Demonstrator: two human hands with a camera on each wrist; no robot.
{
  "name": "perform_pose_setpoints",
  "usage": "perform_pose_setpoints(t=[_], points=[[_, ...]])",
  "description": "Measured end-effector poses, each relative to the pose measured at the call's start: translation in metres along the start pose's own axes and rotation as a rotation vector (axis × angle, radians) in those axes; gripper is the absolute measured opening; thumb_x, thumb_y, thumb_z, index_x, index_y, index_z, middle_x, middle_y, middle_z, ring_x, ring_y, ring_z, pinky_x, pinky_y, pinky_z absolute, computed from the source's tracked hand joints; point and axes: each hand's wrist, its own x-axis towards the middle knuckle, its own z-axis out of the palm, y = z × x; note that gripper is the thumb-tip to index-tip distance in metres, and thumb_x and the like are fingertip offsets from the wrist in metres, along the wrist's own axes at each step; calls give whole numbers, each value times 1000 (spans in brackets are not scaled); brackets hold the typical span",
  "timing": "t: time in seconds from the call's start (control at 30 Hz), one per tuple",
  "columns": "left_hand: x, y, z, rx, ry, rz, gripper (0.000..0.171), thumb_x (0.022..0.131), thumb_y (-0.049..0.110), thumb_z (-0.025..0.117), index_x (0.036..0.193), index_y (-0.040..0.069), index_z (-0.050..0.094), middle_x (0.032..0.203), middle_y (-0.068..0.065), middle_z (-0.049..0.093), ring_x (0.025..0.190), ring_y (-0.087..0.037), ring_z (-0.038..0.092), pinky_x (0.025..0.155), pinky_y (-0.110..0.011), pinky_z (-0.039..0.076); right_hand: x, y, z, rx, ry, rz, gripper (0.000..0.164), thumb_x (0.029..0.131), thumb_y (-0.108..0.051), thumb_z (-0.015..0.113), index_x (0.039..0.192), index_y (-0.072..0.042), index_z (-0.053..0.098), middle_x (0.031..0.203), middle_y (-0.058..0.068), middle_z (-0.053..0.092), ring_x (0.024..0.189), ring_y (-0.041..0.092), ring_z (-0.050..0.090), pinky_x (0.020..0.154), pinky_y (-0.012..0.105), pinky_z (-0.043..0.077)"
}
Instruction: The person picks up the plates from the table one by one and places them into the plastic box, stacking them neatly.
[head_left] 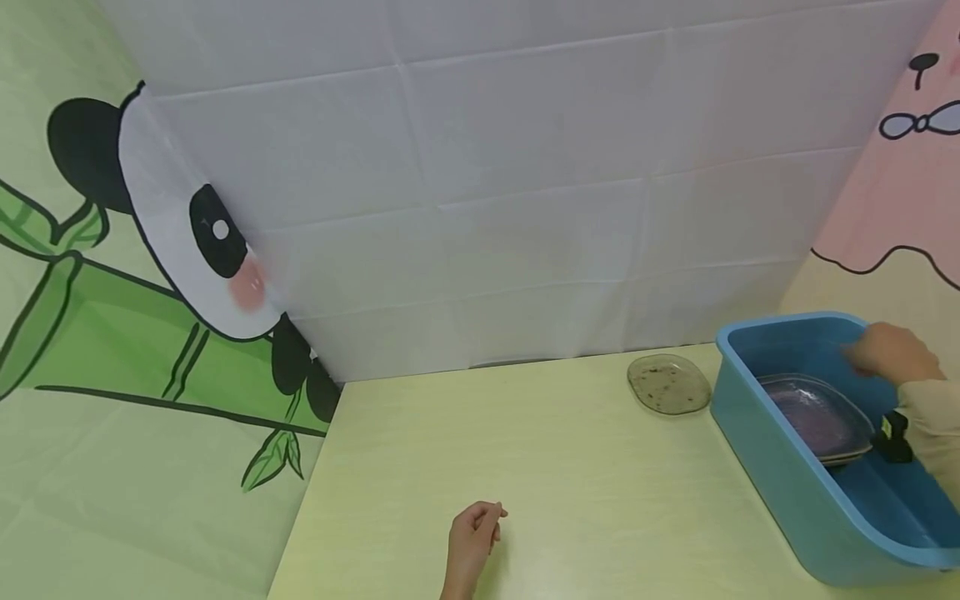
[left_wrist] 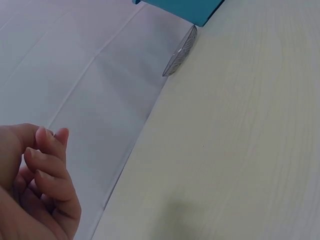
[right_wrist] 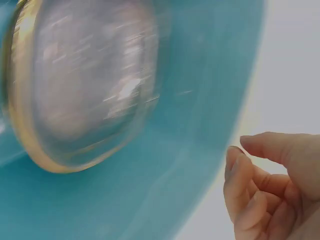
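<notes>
Inside the blue plastic basin (head_left: 780, 492) lies a small stack of glass plates (head_left: 817, 412), purplish and rounded-square; motion blurs them in the right wrist view. My right hand (head_left: 896, 354) hangs over the basin's far right part, apart from the plates, its fingers loosely curled with nothing in them. Low in the middle of the head view, my left hand (head_left: 472, 542) hovers over the table, fingers loosely bent around nothing. One clear glass plate (head_left: 670, 385) with dark specks lies on the table, just left of the basin.
The pale wood-grain table (head_left: 487, 442) runs back to a white creased cloth (head_left: 525, 208). A panda-print green cloth (head_left: 105, 467) hangs on the left, and a pink printed one (head_left: 892, 208) on the right. A black wrist strap (head_left: 892, 437) sits by the right sleeve.
</notes>
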Motion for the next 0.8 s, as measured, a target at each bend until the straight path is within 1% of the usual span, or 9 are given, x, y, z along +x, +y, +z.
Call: perform_pose_setpoints(t=[0.1, 0.2, 0.27, 0.33, 0.4, 0.5, 0.6, 0.67, 0.8], points=[[1, -1, 0, 3, 1, -3, 28, 90, 19, 57, 90, -9, 63, 52, 6, 48, 43, -2, 36, 41, -14, 29, 0, -17, -14, 54, 94, -34, 43, 92, -25, 45, 56, -3, 54, 52, 7, 54, 57, 27, 50, 58, 47, 40], [2, -2, 0, 9, 7, -5, 28, 90, 19, 57, 89, -8, 63, 52, 5, 48, 42, -2, 36, 41, -14, 29, -6, -40, -26, 119, 200, -70, 50, 96, -36, 40, 79, 6, 61, 61, 12, 60, 62, 30, 54, 58, 47, 41], [2, -2, 0, 15, 9, -6, 28, 90, 20, 57, 89, -7, 64, 52, 5, 48, 42, -2, 36, 41, -14, 29, -13, -58, -34, 186, 265, -115, 57, 97, -43, 36, 93, 8, 60, 61, 9, 61, 60, 26, 54, 54, 43, 39], [2, -2, 0, 16, 10, -8, 28, 91, 21, 57, 89, -5, 64, 52, 6, 47, 41, -2, 36, 41, -15, 29, -20, -74, -39, 253, 330, -144, 61, 96, -48, 31, 97, 6, 60, 57, 1, 59, 55, 17, 52, 51, 37, 37], [1, -3, 1, 17, 8, -12, 27, 91, 22, 56, 90, -4, 65, 53, 6, 47, 41, -2, 37, 41, -15, 30, -27, -89, -41, 330, 401, -176, 60, 95, -50, 31, 96, 2, 61, 53, -10, 55, 51, 7, 49, 48, 32, 35], [2, -3, 0, 17, 7, -21, 28, 91, 23, 56, 90, -4, 65, 53, 6, 48, 41, -2, 38, 41, -16, 31, -37, -110, -40, 449, 481, -209, 55, 94, -51, 35, 90, -2, 61, 48, -22, 47, 47, -1, 45, 45, 30, 34], [2, -3, 0, 19, 7, -21, 28, 91, 22, 57, 90, -5, 64, 53, 6, 48, 42, -3, 37, 42, -16, 31, -50, -129, -34, 553, 534, -239, 49, 93, -51, 39, 83, -8, 61, 47, -25, 45, 47, -4, 46, 43, 26, 35], [3, -3, 0, 19, 5, -15, 28, 91, 21, 57, 90, -6, 64, 53, 5, 49, 43, -3, 37, 42, -16, 31, -59, -139, -28, 610, 552, -257, 44, 93, -50, 42, 80, -12, 60, 48, -24, 46, 47, -3, 47, 43, 25, 35], [5, -1, 0, 13, 6, -8, 28, 90, 21, 57, 90, -7, 64, 54, 5, 50, 44, -2, 37, 42, -15, 31, -77, -150, -5, 690, 560, -290, 35, 93, -45, 46, 76, -18, 61, 49, -20, 49, 45, 2, 48, 41, 24, 34]])
